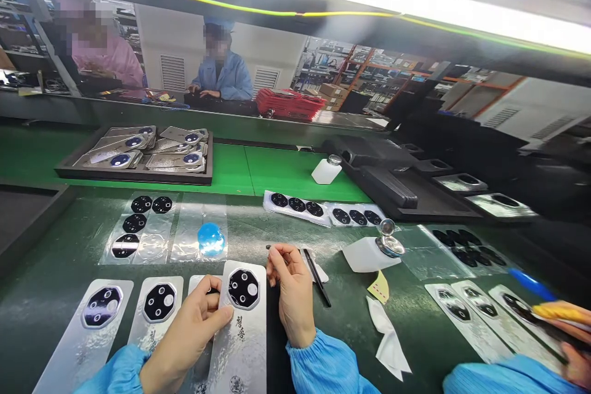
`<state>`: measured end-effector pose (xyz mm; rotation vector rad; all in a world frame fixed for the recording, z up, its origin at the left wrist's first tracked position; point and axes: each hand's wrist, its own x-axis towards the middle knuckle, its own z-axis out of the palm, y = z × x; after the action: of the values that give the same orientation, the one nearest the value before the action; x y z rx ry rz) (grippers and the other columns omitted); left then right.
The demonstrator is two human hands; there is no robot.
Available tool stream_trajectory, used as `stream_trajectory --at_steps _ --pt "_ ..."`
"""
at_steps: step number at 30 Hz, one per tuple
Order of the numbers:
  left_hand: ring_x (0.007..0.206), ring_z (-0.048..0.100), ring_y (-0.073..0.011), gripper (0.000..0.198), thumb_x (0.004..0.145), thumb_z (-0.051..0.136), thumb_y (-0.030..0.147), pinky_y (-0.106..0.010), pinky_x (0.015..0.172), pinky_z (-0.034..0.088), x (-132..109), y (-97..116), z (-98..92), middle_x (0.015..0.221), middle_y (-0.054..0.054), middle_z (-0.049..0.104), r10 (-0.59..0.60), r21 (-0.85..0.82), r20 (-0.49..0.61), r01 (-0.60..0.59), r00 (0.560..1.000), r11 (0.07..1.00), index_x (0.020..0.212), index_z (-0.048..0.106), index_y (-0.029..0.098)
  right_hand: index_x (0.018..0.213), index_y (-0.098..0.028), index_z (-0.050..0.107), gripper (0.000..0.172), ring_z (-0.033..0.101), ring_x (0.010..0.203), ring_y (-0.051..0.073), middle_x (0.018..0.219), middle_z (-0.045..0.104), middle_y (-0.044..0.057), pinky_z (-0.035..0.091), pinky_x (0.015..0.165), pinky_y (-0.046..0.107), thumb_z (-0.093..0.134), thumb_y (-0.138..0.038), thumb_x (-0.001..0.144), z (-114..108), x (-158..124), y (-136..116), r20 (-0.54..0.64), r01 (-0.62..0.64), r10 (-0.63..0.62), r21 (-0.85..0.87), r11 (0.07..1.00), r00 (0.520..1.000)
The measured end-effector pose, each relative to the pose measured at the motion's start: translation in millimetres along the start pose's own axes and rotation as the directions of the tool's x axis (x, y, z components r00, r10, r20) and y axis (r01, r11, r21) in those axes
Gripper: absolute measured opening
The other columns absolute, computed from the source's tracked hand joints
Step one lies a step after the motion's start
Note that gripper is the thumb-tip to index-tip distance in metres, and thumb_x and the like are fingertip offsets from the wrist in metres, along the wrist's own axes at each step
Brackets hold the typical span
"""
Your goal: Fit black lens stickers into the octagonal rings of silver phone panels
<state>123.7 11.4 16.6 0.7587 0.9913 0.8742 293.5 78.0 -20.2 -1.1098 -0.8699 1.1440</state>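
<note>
Where the left hand (189, 327) is engaged, its fingers grasp the edge of a silver panel (252, 335), thumb on the front face, at the near edge of the bench (339, 335). The panel carries an octagonal black insert (243, 289) with round openings; beneath it stand two brush-style, Korean-looking characters, not read with certainty, and lower down a round emblem too small to decipher. Just beside the panel, the right hand (294, 295) has its fingers drawn together next to a dark tip (268, 247); whether they grip it cannot be told. Left of the held panel lie similar silver panels (87, 332), their lettering partly covered or faint. Beyond these, clear film bears black discs (134, 223) and a blue disc (211, 239). To the right are a black pen-like tool (317, 277), a white bottle (369, 254) with metal cap, and a yellow slip (379, 287) with red marks, illegible. Farther off, a dark tray (138, 176) contains stacked panels. At far right, a co-worker's hand (578, 364) is near further panels.
</note>
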Motion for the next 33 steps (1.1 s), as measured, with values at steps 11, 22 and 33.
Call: stream_trajectory --at_steps 11,22,33 --pt "0.073 0.066 -0.0145 0.036 0.081 0.074 0.043 -0.023 0.065 0.043 2 -4 -1.7 0.09 -0.003 0.074 0.041 0.037 -0.024 -0.041 0.999 0.998 0.097 0.05 0.021 0.085 -0.02 0.066 0.024 0.051 0.055 0.009 0.071 0.064 -0.001 0.039 0.05 0.022 0.075 -0.042 0.079 -1 2 2 -0.021 0.002 -0.002 -0.003 1.0 1.0" --pt "0.072 0.065 -0.0156 0.041 0.08 0.075 0.049 -0.025 0.066 0.044 6 -12 -5.6 0.089 -0.002 0.072 0.053 0.038 -0.014 -0.052 0.999 0.998 0.096 0.048 0.022 0.084 -0.02 0.07 0.025 0.056 0.061 0.01 0.075 0.064 -0.001 0.043 0.052 0.021 0.078 -0.042 0.076 -3 2 4 -0.028 0.003 -0.004 -0.009 1.0 1.0" --pt "0.065 0.057 -0.0108 0.04 0.082 0.072 0.049 -0.021 0.058 0.034 7 -13 -7.2 0.076 0.003 0.066 0.072 0.078 -0.004 -0.072 0.997 0.994 0.098 0.047 0.022 0.086 -0.02 0.07 0.026 0.055 0.063 0.011 0.075 0.064 -0.001 0.044 0.056 0.023 0.077 -0.043 0.076 -4 4 6 -0.043 0.016 -0.018 -0.031 0.999 0.999"
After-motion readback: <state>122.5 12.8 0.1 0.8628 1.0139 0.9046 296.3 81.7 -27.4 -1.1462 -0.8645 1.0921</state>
